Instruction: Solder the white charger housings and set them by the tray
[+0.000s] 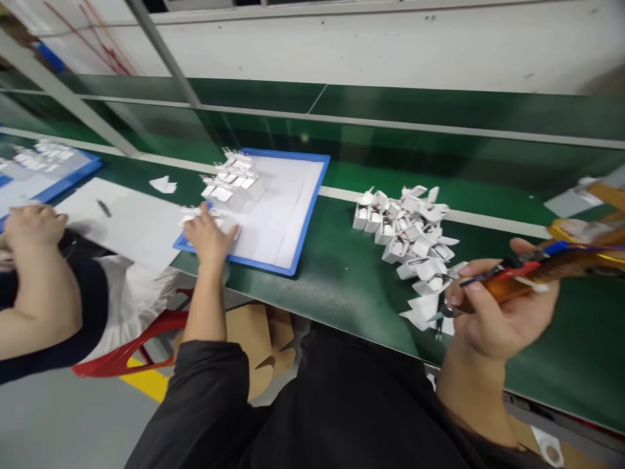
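A co-worker's hand (34, 225) is seen at nine o'clock, the left hand (209, 236) is spread flat on white charger shells at the blue tray (297, 244) edge, and the right hand (493, 312), at three o'clock, is closed around an orange soldering tool (527, 277) best kept steady beside the shell pile (413, 241).

A tray (303, 221) lies on the table (342, 273), left of a heap of housings (410, 241).

Green workbench (351, 280), white wall (390, 45), grey floor (58, 417), red chair (127, 348)
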`<state>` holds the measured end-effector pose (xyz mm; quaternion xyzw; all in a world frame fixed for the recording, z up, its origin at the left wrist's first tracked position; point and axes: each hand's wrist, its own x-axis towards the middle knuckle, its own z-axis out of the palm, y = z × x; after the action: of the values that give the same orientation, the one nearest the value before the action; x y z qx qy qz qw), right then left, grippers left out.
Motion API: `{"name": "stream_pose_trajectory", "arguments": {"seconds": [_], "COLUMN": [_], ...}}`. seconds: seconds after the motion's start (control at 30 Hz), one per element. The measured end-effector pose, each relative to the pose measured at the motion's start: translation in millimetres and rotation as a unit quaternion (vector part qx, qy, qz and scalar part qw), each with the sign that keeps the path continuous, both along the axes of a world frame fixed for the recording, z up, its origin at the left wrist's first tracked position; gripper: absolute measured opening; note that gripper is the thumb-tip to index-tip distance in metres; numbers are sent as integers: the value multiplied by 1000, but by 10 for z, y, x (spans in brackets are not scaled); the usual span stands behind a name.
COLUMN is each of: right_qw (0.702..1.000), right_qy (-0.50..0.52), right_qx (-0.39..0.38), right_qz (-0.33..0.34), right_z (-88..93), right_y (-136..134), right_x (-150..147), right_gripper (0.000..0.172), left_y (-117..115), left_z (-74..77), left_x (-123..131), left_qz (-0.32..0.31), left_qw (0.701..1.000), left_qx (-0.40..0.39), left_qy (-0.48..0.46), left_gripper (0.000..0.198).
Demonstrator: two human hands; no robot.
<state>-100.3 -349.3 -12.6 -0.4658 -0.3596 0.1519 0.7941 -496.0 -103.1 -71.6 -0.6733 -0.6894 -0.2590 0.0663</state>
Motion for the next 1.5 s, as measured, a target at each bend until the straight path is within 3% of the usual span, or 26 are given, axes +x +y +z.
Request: {"name": "stream_pose_trajectory", "arguments": {"seconds": [0.07,0.17,0.27,0.4,0.5,0.6,0.7,0.77,0.83,0.9,0.97,1.03,1.17,1.23,1.33,1.43,1.5], "right_qw": [1000,999,998,998,997,997,996,995,994,995,995,994,994,994,992,994,995], "right_qy": [-12,-27,-38,-42,-52,-50,-55,-63,-66,-66,-71,-79,-69,-66,-59,-53,-51], "right_qx": [-1,12,21,9,9,5,26,45,50,38,28,27,37,42,49,53,56], "right_qz": [18,26,36,52,56,59,63,64,68,72,69,64,70,82,100,81,64], "right_z": [7,-2,-19,-34,-45,-58,-65,-61,-55,-52,-55,-60,-40,-14,-4,-13,38], "right_y": [-6,-1,-7,-36,-51,-46,-22,-6,3,4,3,-1,-35,-51,-1,96,89], "right_x": [-21,-33,-25,-5,11,27,36,35,32,32,37,42,22,1,-27,-86,-170], "right_gripper": [56,47,33,32,31,32,33,33,34,33,33,37,43,42,38,37,39], "left_y": [38,15,-50,-61,-64,-118,-137,-84,-1,47,2,-156,-683,-960,-1309,-1506,-1530], "left_z": [32,112,224,327,331,275,163,88,48,64,137,250,444,436,290,122,87], "left_x": [-82,13,175,244,377,882,1736,2305,2706,2858,2766,2507,1874,1601,1284,1259,1571], "left_qz": [7,-35,-80,-160,-159,-202,-375,-439,-436,-403,-387,-407,-457,-452,-446,-450,-401], "left_qw": [1000,998,991,976,978,971,920,889,877,883,891,887,844,827,804,797,834], "left_qx": [25,20,3,-4,57,98,-21,-96,-179,-225,-224,-208,-267,-323,-377,-348,-285], "left_qy": [-3,-49,-106,-150,-121,-82,-110,-91,-92,-89,-76,-73,-89,-83,-109,-202,-250], "left_gripper": [100,97,88,68,68,78,89,105,114,112,105,101,97,92,83,76,69]}}
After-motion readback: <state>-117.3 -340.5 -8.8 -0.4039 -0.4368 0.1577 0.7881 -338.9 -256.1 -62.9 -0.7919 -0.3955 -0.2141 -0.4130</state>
